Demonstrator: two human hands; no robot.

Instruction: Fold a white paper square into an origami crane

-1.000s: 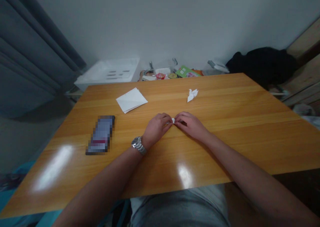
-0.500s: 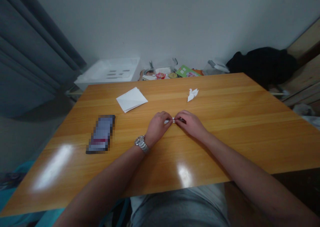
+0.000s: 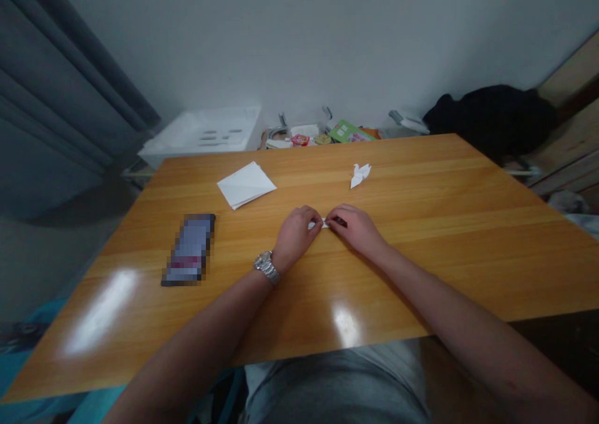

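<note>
Head view: hands [image 3: 294, 237] (closer) pinching paper [image 3: 317, 225]

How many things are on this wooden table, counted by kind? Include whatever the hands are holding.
White paper crane: 1
Stack of white paper sheets: 1
Small folded paper strip, pinched between the left hand and right hand: 1
Pixelated phone: 1
Total: 4
</note>
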